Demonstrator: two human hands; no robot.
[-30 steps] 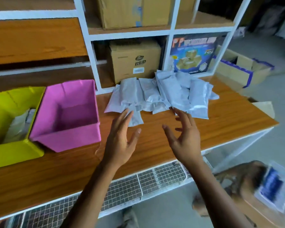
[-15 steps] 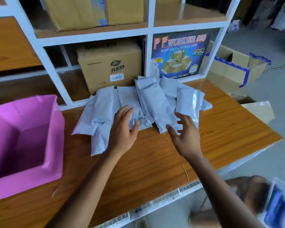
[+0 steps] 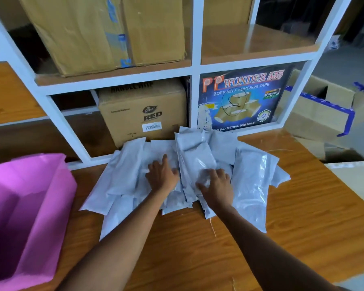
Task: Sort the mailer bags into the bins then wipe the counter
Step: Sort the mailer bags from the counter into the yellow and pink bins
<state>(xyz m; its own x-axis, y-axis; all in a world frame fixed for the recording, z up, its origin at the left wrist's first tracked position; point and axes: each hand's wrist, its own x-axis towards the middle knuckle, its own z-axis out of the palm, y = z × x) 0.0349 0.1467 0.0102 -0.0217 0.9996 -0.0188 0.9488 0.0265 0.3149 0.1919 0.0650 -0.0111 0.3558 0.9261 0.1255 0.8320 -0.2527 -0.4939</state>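
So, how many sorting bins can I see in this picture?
1: the pink bin stands on the counter at the left, partly cut off by the frame edge. Other bins may lie outside the view.

Left hand [image 3: 162, 175]: palm down, fingers straight. Right hand [image 3: 218, 185]: palm down, fingers bent, blurred. Both forearms extended forward.

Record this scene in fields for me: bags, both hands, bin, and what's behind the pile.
Mailer bags: grey, heaped and overlapping on the counter, against the shelf
Left hand: flat on the pile, fingers straight
Right hand: on a glossy bag, fingers bent; firm hold unclear
Pink bin: on the counter left of the pile, no bag in its visible part
Behind pile: RED carton and tape box in the shelf
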